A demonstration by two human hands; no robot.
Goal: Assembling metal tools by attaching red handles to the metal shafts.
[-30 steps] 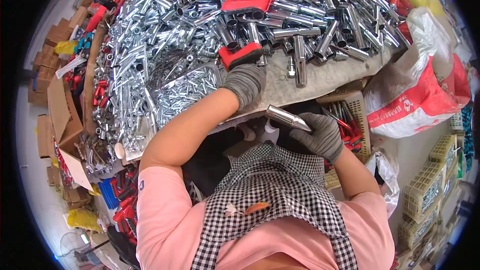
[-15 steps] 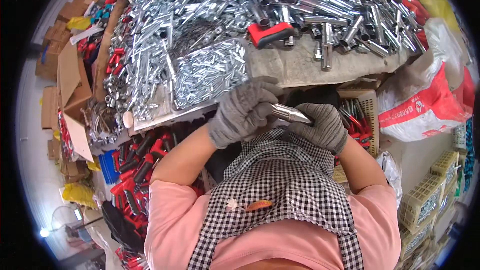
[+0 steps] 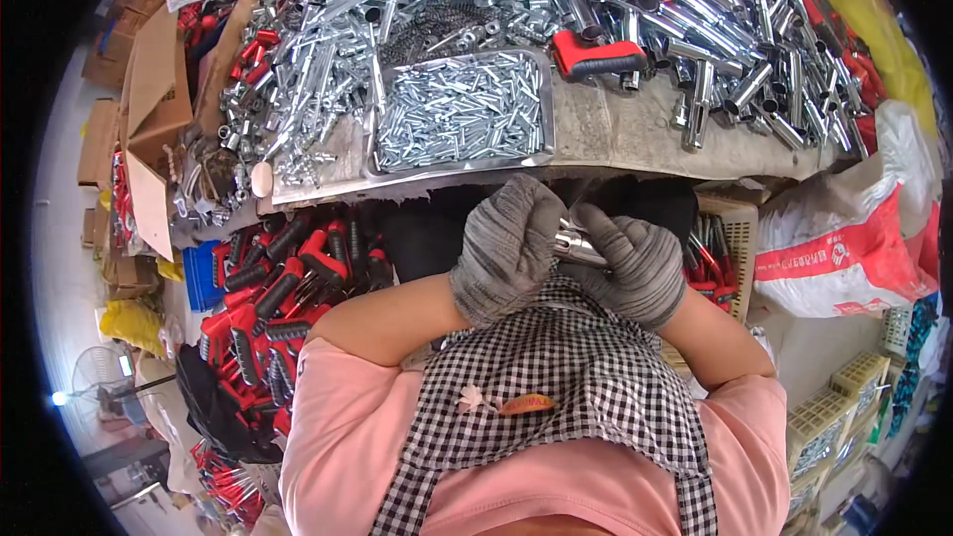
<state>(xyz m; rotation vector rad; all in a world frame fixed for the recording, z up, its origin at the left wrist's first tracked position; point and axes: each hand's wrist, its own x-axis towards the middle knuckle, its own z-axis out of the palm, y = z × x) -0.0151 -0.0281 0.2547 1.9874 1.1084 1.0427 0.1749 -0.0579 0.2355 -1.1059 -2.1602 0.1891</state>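
Observation:
In front of the checked apron point(image 3: 566, 367), I hold a short shiny chrome metal tube point(image 3: 578, 246) between both hands. My left hand point(image 3: 506, 253), in a grey knitted glove, is closed around its left end. My right hand point(image 3: 635, 263), gloved the same way, grips the tube from the other side with its fingers curled. The gloves cover much of the tube, so both of its ends are hidden. Just beyond my hands, at the table edge, lies a metal tray point(image 3: 467, 164) full of small silvery pins.
Heaped chrome tubes point(image 3: 700, 104) and small metal parts cover the table, with red-and-black handles point(image 3: 601, 55) among them. Red-and-black gripped tools point(image 3: 263, 318) pile up below left. At right stand a white-and-red sack point(image 3: 844, 238) and a cream plastic crate point(image 3: 740, 248).
My left hand has moved right and slightly down, closer to my right hand. The tube's pointed end, visible before, is now covered. The whole view has shifted a little.

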